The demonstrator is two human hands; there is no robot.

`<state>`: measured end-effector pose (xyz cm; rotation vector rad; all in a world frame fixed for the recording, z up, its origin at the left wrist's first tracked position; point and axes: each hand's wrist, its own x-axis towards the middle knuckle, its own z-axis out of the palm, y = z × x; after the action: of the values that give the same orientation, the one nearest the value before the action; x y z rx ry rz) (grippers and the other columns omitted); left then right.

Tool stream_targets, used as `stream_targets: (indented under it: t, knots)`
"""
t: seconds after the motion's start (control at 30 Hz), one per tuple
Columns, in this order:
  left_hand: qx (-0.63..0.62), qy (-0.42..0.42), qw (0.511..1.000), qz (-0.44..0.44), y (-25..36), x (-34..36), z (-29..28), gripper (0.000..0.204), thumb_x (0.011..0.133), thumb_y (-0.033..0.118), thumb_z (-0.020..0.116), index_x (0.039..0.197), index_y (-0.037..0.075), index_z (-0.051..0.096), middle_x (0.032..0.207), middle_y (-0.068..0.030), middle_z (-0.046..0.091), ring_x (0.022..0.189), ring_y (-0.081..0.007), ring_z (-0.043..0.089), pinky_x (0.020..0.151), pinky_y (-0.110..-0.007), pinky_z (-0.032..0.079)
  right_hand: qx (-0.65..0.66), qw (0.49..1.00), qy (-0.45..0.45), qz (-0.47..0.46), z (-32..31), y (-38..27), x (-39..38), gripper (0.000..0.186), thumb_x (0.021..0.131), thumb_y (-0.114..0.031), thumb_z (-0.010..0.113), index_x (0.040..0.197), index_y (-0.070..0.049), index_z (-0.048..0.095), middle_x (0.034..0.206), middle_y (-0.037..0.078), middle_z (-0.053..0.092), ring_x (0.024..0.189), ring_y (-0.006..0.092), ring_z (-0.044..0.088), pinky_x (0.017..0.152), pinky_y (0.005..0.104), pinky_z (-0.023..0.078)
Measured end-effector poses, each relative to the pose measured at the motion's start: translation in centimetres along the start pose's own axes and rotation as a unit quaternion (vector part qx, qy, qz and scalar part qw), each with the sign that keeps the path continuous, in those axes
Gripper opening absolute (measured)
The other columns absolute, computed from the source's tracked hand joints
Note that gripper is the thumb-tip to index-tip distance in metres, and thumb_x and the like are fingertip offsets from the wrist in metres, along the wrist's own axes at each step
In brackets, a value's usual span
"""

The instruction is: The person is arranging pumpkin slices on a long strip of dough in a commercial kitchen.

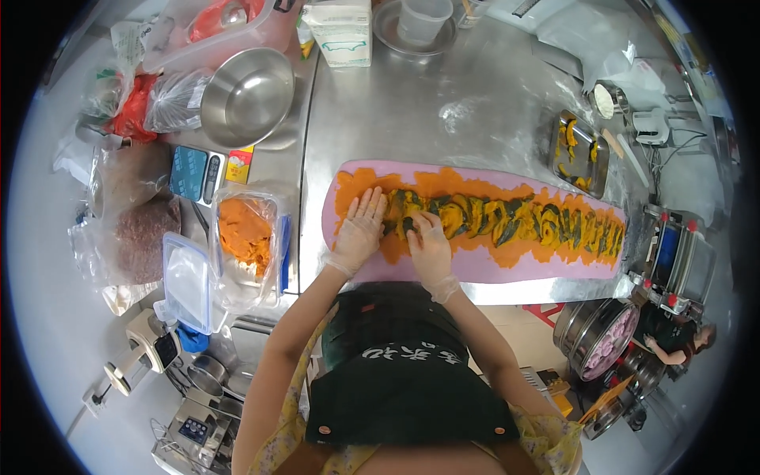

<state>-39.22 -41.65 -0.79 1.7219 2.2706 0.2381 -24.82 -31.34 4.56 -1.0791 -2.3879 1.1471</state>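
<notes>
A long pink dough sheet (372, 273) lies on the steel table, spread with orange paste (511, 249), with a row of yellow, green-skinned squash slices (503, 218) along its middle. My left hand (360, 226), in a clear glove, lies with fingers stretched on the paste and the left end of the row. Just right of it my gloved right hand (427, 245) has its fingers curled on a dark-skinned squash slice at the row; its fingertips are partly hidden.
A tub of orange paste (247, 233), a scale (190, 178) and a steel bowl (245, 95) sit at left. A tray of squash pieces (578, 154) is at back right, beside a roller machine (665, 253). Steamers (594, 336) and another person (673, 340) are at lower right.
</notes>
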Motion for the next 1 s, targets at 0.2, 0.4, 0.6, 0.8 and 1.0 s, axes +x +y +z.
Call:
stream_targets:
  t: [0.2,0.4,0.6,0.8,1.0]
  knots:
    - [0.055,-0.055,0.995,-0.059,3.1,1.5,-1.6,0.075,0.089,0.036,0.062,0.147,-0.001,0.034,0.156,-0.0157,0.030,0.146,-0.0289,0.025,0.118,-0.046,0.022,-0.023,0.998,0.058,0.017,-6.2,4.2,-0.4,0.033,0.085,-0.005,0.063,0.118,-0.007,0.060,0.118,0.014,0.060,0.097,0.0333,0.064,0.080,0.0393,0.054]
    - [0.114,-0.132,0.981,-0.081,4.7,0.8,-2.0,0.086,0.087,0.051,0.059,0.148,-0.003,0.031,0.159,-0.0183,0.021,0.148,-0.0308,0.017,0.120,-0.046,0.014,-0.096,0.966,0.237,0.035,-18.2,15.5,5.3,0.022,0.088,-0.002,0.063,0.109,-0.004,0.067,0.098,0.013,0.067,0.090,0.0240,0.066,0.079,0.0327,0.052]
    - [0.078,-0.107,0.988,-0.082,3.9,1.3,-2.0,0.069,0.095,0.040,0.049,0.149,0.001,0.031,0.158,-0.0146,0.026,0.147,-0.0292,0.023,0.120,-0.051,0.008,-0.272,0.952,0.134,0.052,-34.9,30.2,14.0,0.026,0.077,0.002,0.064,0.102,-0.006,0.069,0.102,0.014,0.066,0.095,0.0332,0.063,0.083,0.0380,0.051]
    - [-0.063,0.125,0.975,-0.175,5.9,0.2,-3.4,0.054,0.101,0.034,0.038,0.147,0.007,0.038,0.150,-0.0157,0.040,0.138,-0.0339,0.038,0.120,-0.053,0.010,-0.365,0.922,-0.130,-0.001,-34.9,32.0,17.7,0.026,0.072,-0.008,0.076,0.097,-0.014,0.069,0.100,0.008,0.067,0.098,0.0292,0.063,0.084,0.0372,0.051]
    - [-0.082,0.145,0.963,-0.211,7.9,-0.9,-4.0,0.048,0.103,0.030,0.037,0.146,0.010,0.040,0.150,-0.0156,0.039,0.139,-0.0337,0.037,0.119,-0.054,0.014,-0.163,0.976,0.063,0.128,-32.9,31.6,21.8,0.029,0.076,-0.030,0.076,0.097,-0.012,0.067,0.102,0.008,0.071,0.093,0.0301,0.068,0.078,0.0402,0.054]
